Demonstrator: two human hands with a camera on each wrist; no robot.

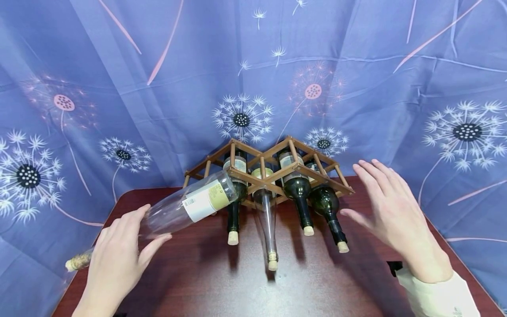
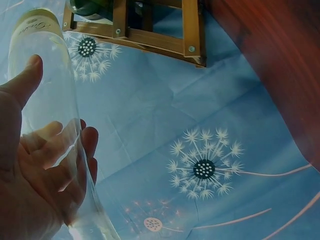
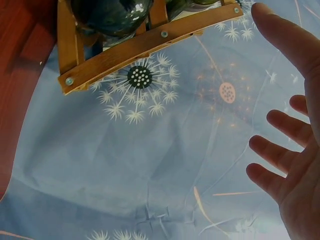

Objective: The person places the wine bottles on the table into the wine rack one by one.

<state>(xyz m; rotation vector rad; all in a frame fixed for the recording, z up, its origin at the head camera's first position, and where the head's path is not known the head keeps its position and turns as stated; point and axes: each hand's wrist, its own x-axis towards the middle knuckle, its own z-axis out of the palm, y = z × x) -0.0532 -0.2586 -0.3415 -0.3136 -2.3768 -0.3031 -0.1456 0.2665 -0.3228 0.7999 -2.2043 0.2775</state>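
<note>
My left hand (image 1: 119, 255) grips a clear glass bottle (image 1: 168, 216) around its body, the thumb on one side and the fingers on the other. The bottle lies tilted, its corked neck toward the lower left and its labelled base beside the wooden wine rack (image 1: 225, 154). Its white and yellow-green label (image 1: 206, 200) faces up. In the left wrist view the fingers show through the glass (image 2: 50, 100). My right hand (image 1: 392, 211) is held to the right of the rack, fingers spread and holding nothing; the right wrist view shows the rack's end close to the thumb.
Several corked bottles lie in the rack, necks toward me: dark ones (image 1: 297, 189) and a clear one (image 1: 269, 224). The rack stands at the back of a dark red table (image 1: 222, 286). A blue dandelion-print cloth (image 1: 190, 97) hangs behind and at both sides.
</note>
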